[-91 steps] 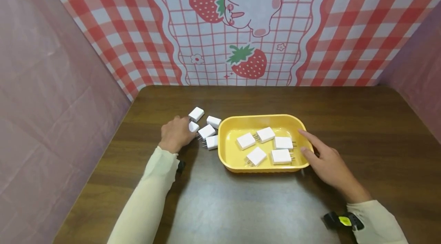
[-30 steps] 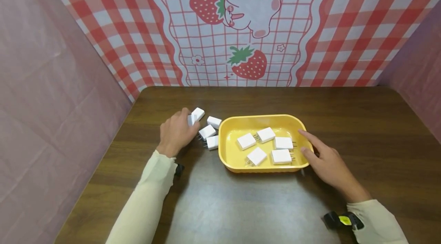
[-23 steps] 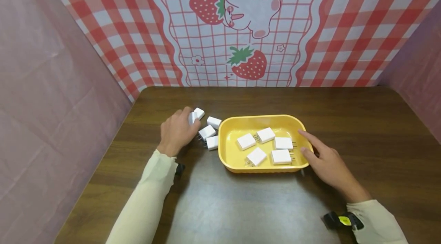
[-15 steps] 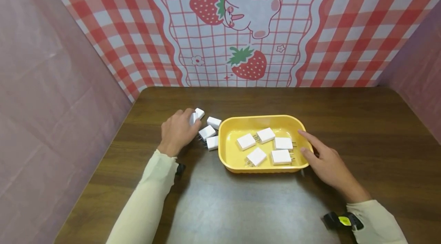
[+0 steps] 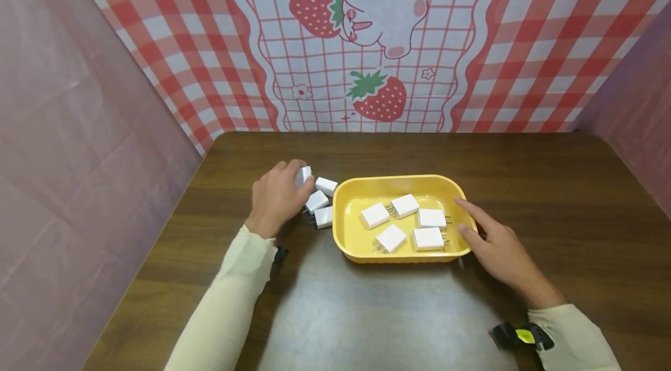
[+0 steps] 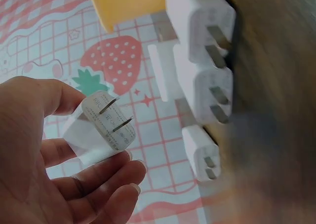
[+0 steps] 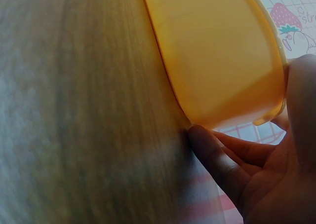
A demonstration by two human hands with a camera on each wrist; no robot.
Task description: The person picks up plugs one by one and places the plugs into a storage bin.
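Observation:
My left hand (image 5: 276, 195) pinches a white charger plug (image 6: 94, 135) between thumb and fingers, at the left of the yellow tray. Two metal prongs on that plug point away from the palm in the left wrist view. Several more white charger plugs (image 5: 317, 202) lie on the table between this hand and the tray. My right hand (image 5: 500, 254) holds the right end of the yellow tray (image 5: 401, 257), with thumb and fingers at its rim and end wall. Inside the tray, several white charger plugs (image 5: 390, 239) lie flat and spread apart.
The brown wooden table (image 5: 367, 313) carries everything. A red-and-white checked cloth (image 5: 540, 45) with strawberry prints hangs behind its far edge, and a pinkish cloth (image 5: 78, 155) hangs at the left. One loose plug (image 5: 324, 218) sits close against the tray's left end.
My left hand has shifted slightly away and to the right, over the farthest loose plugs, keeping a charger plug in its fingers. The right hand and the tray look unmoved.

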